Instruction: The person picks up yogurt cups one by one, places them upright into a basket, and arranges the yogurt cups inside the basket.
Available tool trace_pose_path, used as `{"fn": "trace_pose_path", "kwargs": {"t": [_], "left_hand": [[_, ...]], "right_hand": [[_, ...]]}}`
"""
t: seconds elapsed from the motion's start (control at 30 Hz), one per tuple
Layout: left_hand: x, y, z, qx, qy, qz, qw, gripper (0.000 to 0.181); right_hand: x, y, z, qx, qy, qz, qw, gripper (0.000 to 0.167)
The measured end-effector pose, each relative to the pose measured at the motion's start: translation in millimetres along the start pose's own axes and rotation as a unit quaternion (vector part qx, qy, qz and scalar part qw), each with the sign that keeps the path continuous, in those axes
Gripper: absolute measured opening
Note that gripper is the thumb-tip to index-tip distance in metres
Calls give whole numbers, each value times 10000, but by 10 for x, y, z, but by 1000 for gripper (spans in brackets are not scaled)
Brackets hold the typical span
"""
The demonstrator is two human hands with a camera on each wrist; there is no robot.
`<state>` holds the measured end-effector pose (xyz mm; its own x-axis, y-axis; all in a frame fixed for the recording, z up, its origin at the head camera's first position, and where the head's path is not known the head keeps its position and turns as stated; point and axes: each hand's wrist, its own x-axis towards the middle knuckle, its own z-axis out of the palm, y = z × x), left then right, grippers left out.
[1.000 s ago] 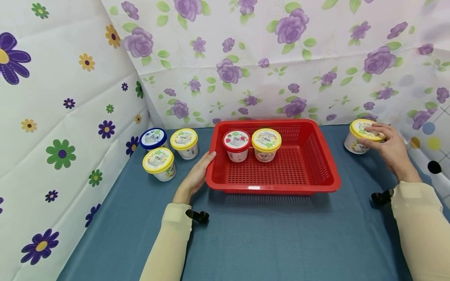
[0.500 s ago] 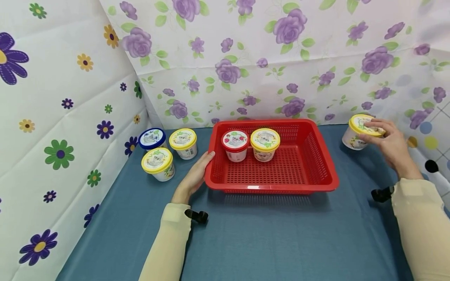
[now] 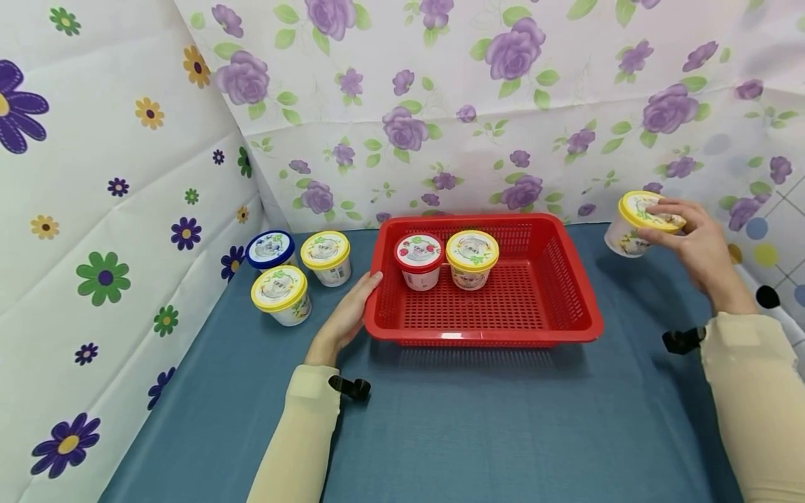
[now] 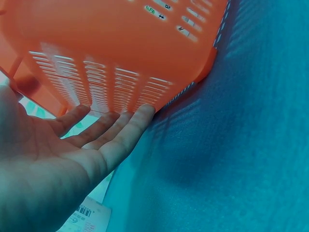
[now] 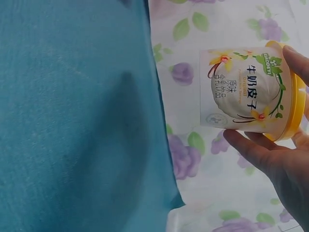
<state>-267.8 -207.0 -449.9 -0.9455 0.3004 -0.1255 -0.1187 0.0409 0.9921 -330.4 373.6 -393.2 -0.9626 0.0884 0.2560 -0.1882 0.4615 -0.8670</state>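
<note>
While straight left fingers (image 4: pixel 129 134) touch the basket (image 3: pixel 484 337), right fingers (image 5: pixel 248 149) grip a tub (image 5: pixel 231 92), partly hiding its lid (image 3: pixel 636 205).

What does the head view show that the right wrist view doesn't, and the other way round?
Only the head view shows the basket, the red tub and yellow tub in it, the three tubs on its left, and the left hand. Only the right wrist view shows legible lettering on the held tub. Both show the right hand gripping that tub, the blue cloth and the rose-print sheet.
</note>
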Motion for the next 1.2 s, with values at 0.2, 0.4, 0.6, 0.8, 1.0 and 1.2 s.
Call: {"fn": "trace_pose_path", "kwargs": {"t": [0.2,0.4,0.6,0.8,1.0,1.2], "left_hand": [[-1,1,2,-1,7,-9,10000,64],[1,-1,0,-1,18,-35,10000,64],[8,-7,-3,-34,14,-15,10000,64],[7,-10,-6,-52,24,-14,10000,63],[10,-13,-7,-20,22,-13,10000,63],[7,-2,6,-10,37,-2,10000,62]], "right_hand": [[19,-85,-2,92,9,-103,9999,51],[49,-193,-9,237,-40,-189,9995,49],[99,-306,-5,211,-135,-248,9994,49],[147,-408,3,248,-218,-295,9990,48],[169,-525,25,289,-280,-323,9987,48],[201,-654,71,361,-446,-545,9969,46]]}}
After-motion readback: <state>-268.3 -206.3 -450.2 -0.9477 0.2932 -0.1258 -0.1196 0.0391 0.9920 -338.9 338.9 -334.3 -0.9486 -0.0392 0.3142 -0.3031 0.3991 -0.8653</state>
